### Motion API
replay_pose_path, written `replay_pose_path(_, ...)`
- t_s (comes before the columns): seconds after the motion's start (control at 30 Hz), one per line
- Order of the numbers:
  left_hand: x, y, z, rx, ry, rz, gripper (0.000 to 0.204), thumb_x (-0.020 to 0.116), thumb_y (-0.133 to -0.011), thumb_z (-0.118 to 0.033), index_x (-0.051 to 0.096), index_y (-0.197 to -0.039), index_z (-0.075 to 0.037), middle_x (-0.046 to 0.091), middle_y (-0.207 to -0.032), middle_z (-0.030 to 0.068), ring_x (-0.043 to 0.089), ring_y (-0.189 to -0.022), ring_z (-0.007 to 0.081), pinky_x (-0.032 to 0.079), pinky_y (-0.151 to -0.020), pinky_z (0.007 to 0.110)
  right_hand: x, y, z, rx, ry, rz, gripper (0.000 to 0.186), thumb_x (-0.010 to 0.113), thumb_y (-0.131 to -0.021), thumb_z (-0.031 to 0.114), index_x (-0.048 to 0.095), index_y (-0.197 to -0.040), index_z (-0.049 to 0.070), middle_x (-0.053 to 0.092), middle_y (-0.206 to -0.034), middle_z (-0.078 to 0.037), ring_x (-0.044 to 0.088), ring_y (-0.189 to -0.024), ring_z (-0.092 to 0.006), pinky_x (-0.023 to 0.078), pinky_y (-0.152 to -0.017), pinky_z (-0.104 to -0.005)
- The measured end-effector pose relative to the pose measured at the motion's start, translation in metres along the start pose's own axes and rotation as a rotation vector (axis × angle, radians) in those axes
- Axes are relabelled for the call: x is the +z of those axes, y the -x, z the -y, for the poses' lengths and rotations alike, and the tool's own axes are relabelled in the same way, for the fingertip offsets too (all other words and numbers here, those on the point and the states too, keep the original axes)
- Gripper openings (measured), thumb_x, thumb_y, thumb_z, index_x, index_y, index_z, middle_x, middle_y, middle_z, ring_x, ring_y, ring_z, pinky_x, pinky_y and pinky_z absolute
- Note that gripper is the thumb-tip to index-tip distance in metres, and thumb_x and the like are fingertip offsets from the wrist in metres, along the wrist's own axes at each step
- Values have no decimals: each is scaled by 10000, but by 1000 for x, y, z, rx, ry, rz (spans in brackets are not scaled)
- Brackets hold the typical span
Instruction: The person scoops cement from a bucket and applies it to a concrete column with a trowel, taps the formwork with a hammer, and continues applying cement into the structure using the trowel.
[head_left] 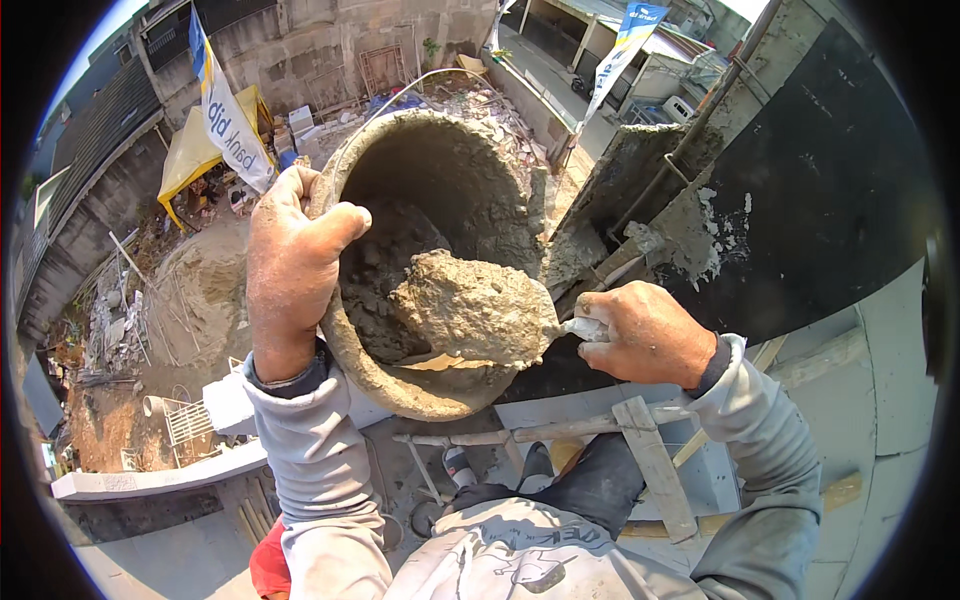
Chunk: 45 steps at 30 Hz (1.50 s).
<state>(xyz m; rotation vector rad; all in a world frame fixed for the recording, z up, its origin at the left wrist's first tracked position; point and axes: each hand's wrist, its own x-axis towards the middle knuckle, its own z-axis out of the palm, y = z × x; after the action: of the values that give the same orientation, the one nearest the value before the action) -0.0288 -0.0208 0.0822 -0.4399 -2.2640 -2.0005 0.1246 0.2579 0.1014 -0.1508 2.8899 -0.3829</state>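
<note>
A mortar-caked bucket is tilted in front of me, its mouth facing up toward me. My left hand is closed over its left rim, with the thumb on the inside. My right hand grips the pale handle of a trowel at the bucket's right side. A thick heap of wet grey mortar covers the trowel's blade and hides it, over the bucket's mouth. More wet mortar lies deeper in the bucket. A thin wire bail arches over the far rim.
A large dark panel with mortar splashes stands at the right, beside a mortar-smeared pole. Wooden rails and a short plank cross near my legs. Far below at left lie a sand heap and rubble. Two flags stand beyond.
</note>
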Motion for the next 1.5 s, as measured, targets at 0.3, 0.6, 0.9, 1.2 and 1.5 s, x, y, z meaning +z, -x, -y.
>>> replay_pose_path(0.3, -31, -5, 17, -77, 259, 53, 276, 628, -801, -42, 561, -1060, 27, 634, -954, 57, 582, -821, 101, 491, -810, 248, -24, 50, -32, 118, -202, 78, 319, 759, -737, 216, 687, -977, 17, 696, -795, -196, 693, -769, -377, 548, -715, -426)
replay_pose_path(0.6, -28, -10, 25, -83, 278, 94, 287, 615, -801, -51, 541, -1069, 19, 615, -982, 64, 568, -841, 108, 482, -826, 251, 17, 34, -150, 602, -1235, -302, 127, 667, -880, 139, 587, -925, 52, 593, -718, -56, 581, -515, -172, 498, -480, -331)
replay_pose_path(0.9, -28, -8, 8, -96, 230, 122, 347, 623, -836, -73, 518, -1151, 31, 627, -1043, 92, 606, -903, 132, 501, -885, 269, 37, -19, -163, 494, -1274, -531, 156, 622, -907, 184, 583, -970, 46, 567, -729, -59, 574, -527, -188, 491, -470, -340)
replay_pose_path(1.2, -11, -6, 3, -107, 244, 73, 338, 650, -790, -86, 546, -1089, 33, 618, -957, 58, 574, -826, 118, 478, -830, 262, 9, 11, -129, 492, -476, -529, 236, 673, -886, 185, 614, -932, -39, 653, -719, -148, 652, -541, -227, 515, -545, -360)
replay_pose_path(1.5, -5, -6, 4, 24, -44, -34, 276, 715, -727, -131, 636, -917, 52, 644, -808, 62, 566, -755, 130, 473, -731, 285, 17, -42, -3, -98, 669, -429, 260, 729, -777, 195, 728, -1015, 91, 696, -823, -91, 710, -803, -301, 551, -692, -416)
